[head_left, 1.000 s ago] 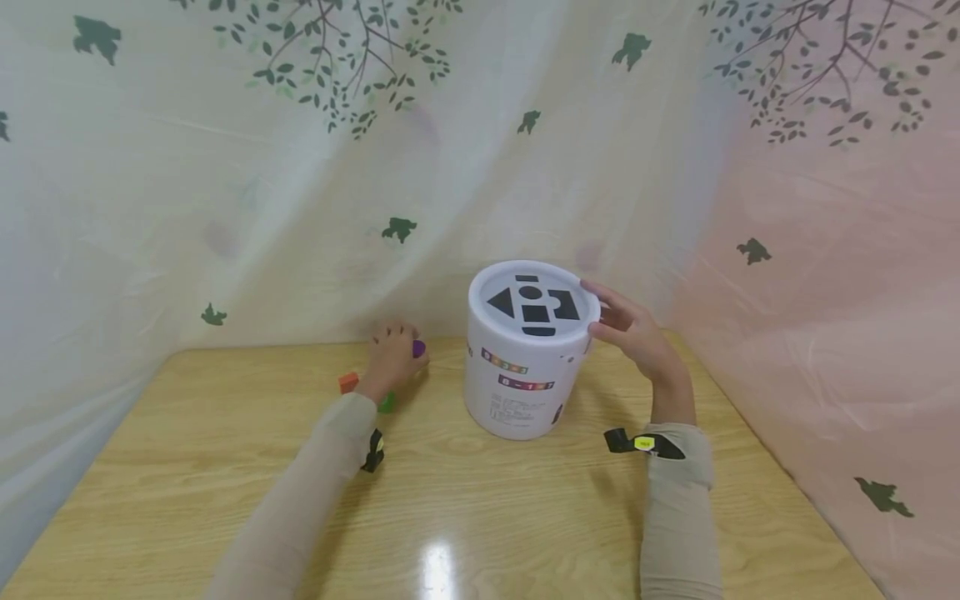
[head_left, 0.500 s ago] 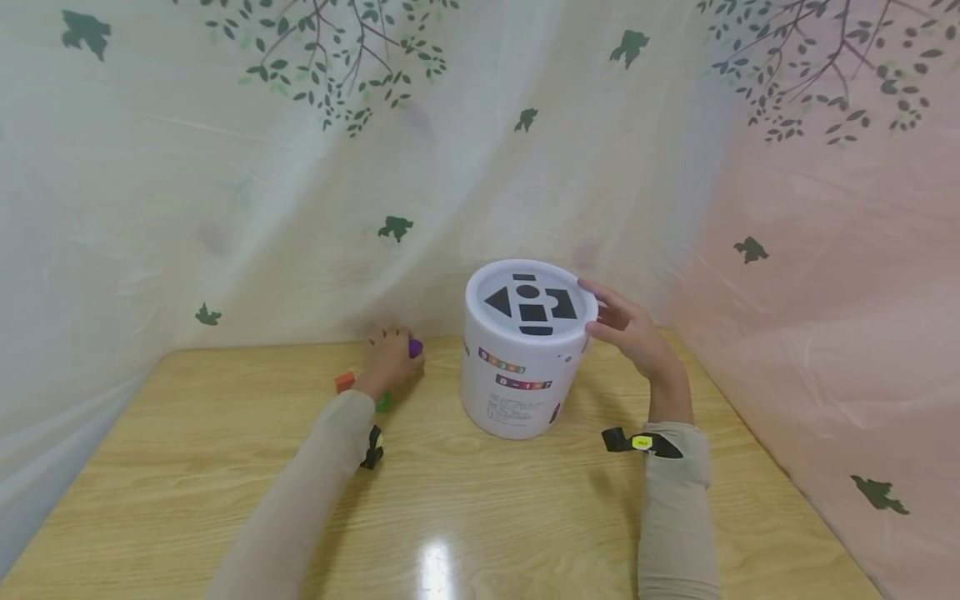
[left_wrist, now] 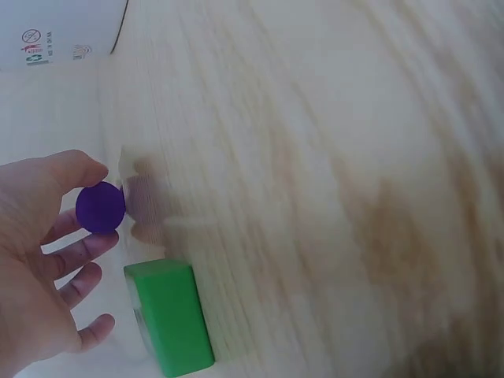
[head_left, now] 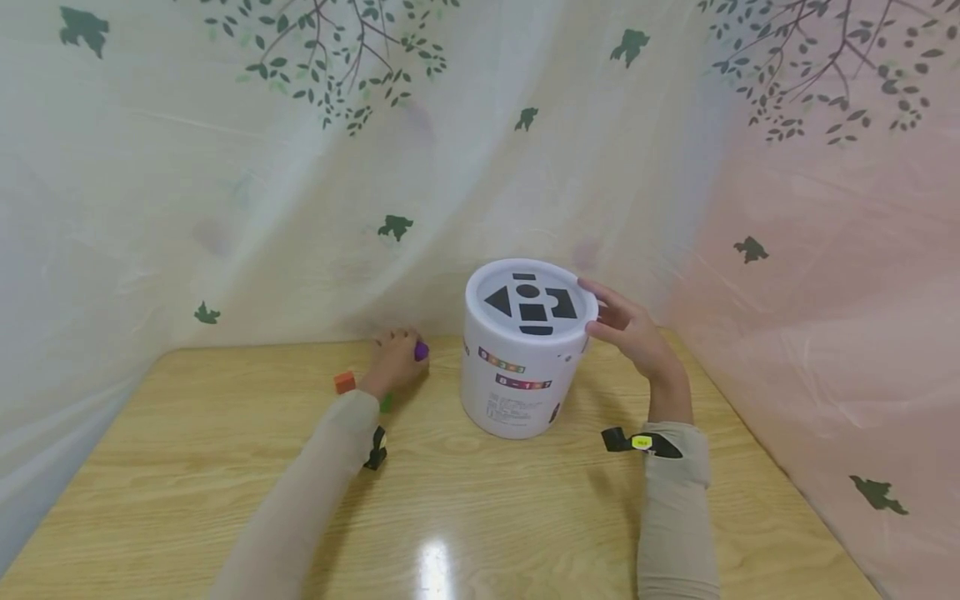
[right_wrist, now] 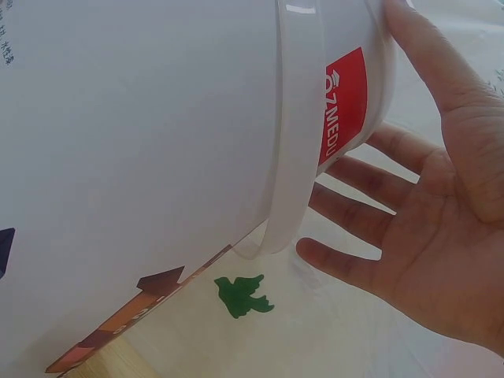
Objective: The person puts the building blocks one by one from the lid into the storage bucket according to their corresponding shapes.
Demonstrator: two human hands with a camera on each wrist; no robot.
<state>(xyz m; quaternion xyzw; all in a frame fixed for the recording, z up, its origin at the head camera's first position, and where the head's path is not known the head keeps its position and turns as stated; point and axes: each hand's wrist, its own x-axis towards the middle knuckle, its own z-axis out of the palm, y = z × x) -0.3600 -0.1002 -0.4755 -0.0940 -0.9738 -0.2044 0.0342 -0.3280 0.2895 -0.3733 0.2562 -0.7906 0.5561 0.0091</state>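
My left hand (head_left: pixel 393 364) is low over the table's far side. In the left wrist view its thumb and fingertips pinch a purple round block (left_wrist: pixel 100 208) close to the wood. Beside those fingers lies a green block (left_wrist: pixel 175 319), mostly hidden behind the wrist in the head view. A white bucket (head_left: pixel 517 392) stands upright right of centre, its lid (head_left: pixel 525 260) cut with dark shaped holes. At the lid's right edge, my right hand (head_left: pixel 637 337) touches the rim with thumb and fingertips, the fingers spread and nearly straight.
An orange block (head_left: pixel 344 382) lies on the wooden table (head_left: pixel 487 517), left of my left wrist. Behind the table hangs a pale curtain (head_left: pixel 300 208) printed with leaves and birds. A white carry handle (right_wrist: pixel 298 134) runs along the bucket's side.
My left hand has shifted slightly right over the last half second, carrying the purple round block with it. My right hand stays on the bucket's rim, and the bucket keeps its place.
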